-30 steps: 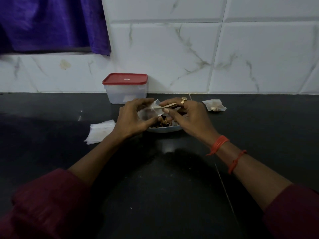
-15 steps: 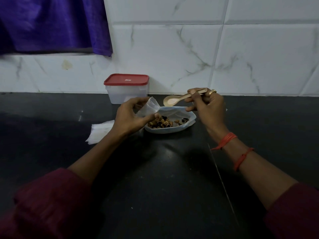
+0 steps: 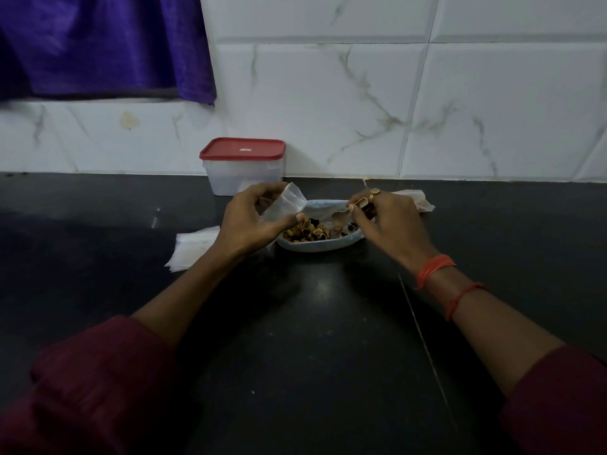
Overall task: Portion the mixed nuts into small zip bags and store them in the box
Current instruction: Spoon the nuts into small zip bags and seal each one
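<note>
Scooping step: my left hand (image 3: 244, 221) pinches a small zip bag (image 3: 285, 205) open beside the nuts (image 3: 305, 233); my right hand (image 3: 387, 220) grips the spoon (image 3: 341, 215) among them. The box (image 3: 243, 172) sits behind them. Next I'd tip a spoonful in.

— What stands behind the tabletop (image 3: 295, 356)?
— A wall (image 3: 492, 110) of large white tiles with grey-brown marble veins and thin dark joints.
— And the tabletop itself?
— Black and polished, with a faint sheen. A thin pale line (image 3: 423, 339) runs across it on the right.
— Upper left?
— A purple cloth (image 3: 98, 44) hangs there, with a small yellowish stain (image 3: 129, 120) on the tile below. The light is dim.
</note>
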{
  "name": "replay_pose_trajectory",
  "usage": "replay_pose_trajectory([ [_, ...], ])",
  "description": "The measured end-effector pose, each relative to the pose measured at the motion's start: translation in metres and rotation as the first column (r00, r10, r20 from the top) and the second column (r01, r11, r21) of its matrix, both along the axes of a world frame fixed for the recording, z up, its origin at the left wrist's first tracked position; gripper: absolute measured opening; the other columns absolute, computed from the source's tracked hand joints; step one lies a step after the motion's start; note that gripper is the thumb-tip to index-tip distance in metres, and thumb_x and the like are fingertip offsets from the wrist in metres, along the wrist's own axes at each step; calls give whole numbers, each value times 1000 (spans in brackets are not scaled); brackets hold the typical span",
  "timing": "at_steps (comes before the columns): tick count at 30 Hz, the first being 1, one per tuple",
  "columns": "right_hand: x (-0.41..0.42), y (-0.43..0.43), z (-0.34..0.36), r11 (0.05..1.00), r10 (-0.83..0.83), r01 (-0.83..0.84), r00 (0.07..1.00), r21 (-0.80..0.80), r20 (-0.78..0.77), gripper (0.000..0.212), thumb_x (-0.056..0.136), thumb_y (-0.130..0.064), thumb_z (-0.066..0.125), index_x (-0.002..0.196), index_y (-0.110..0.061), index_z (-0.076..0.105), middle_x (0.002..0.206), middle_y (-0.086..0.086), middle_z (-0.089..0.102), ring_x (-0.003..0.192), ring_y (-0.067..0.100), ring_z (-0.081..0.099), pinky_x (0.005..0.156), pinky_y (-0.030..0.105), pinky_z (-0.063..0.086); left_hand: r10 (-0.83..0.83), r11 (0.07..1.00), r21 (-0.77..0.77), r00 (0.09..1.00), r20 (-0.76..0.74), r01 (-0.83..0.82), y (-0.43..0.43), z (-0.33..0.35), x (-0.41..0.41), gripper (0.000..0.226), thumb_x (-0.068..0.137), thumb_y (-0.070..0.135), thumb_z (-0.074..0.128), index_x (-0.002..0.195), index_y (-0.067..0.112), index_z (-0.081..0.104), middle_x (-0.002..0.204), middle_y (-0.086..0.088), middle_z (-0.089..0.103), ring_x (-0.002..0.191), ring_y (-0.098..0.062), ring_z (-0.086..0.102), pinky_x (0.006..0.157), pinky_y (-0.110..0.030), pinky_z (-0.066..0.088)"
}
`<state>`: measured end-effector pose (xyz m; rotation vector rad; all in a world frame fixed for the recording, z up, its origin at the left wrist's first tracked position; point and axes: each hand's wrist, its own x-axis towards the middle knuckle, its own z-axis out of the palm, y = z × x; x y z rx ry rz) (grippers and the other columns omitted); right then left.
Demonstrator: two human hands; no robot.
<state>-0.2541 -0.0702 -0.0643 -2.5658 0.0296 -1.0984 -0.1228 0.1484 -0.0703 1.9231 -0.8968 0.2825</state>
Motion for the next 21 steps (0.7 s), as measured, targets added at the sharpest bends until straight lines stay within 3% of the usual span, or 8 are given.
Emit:
replay_pose_trajectory([
  [6, 5, 3, 1, 941, -106, 104, 994, 321, -9, 16, 92, -20, 64, 85, -13, 76, 72, -3, 75, 69, 6, 70, 74, 29, 59, -29, 1000, 6, 1000, -7, 29, 0, 0, 0, 67, 74, 39, 85, 132, 17, 60, 125, 0, 65, 110, -11, 61, 86, -15, 50],
  [12, 14, 5, -7, 621, -51, 136, 990, 772, -133, 15, 90, -14, 67, 83, -3, 75, 64, 3, 74, 67, 14, 75, 83, 39, 62, -64, 998, 12, 998, -19, 65, 0, -1, -2, 70, 72, 40, 85, 134, 18, 59, 127, 1, 64, 114, -11, 60, 92, -18, 49],
  [14, 12, 11, -6, 517, 2, 106, 992, 850, -124, 14, 91, -12, 67, 84, -3, 73, 70, 9, 76, 66, 18, 76, 77, 36, 62, -63, 998, 14, 998, -14, 64, 0, -1, -1, 71, 72, 41, 84, 134, 18, 59, 127, 1, 64, 114, -11, 60, 90, -16, 48],
  [17, 10, 19, -5, 409, 69, 108, 986, 906, -149, 13, 95, -15, 67, 88, -6, 71, 79, 11, 77, 54, 15, 71, 52, 24, 54, -58, 998, 14, 998, -14, 59, 1, 0, -2, 71, 72, 41, 84, 134, 18, 59, 127, 1, 64, 113, -10, 59, 85, -14, 49],
  [21, 11, 21, -4, 342, 117, 131, 977, 930, -180, 12, 95, -17, 66, 90, -7, 71, 81, 9, 78, 52, 13, 68, 51, 25, 51, -58, 998, 16, 998, -12, 58, 0, 0, -4, 69, 73, 37, 84, 134, 17, 59, 127, 0, 64, 112, -11, 59, 85, -14, 49],
])
